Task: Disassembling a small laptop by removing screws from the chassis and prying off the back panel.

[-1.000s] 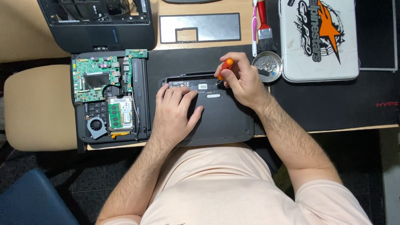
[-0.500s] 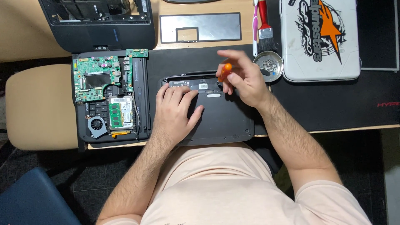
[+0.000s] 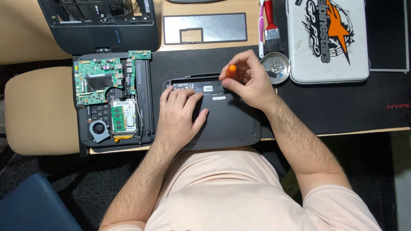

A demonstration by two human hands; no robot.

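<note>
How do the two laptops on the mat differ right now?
The left laptop lies opened, its green board and fan bare; the middle laptop still has its black cover on. No hand touches the left one; the left hand presses the middle one. Both lie flat on the mat.

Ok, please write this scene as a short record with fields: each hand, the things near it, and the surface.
left hand: flat on the black laptop base
right hand: holds an orange-handled screwdriver over the base's far edge
beside, left: opened laptop with green circuit board and fan
beside, right: round metal dish, red brush, white case
surface: dark desk mat
</note>
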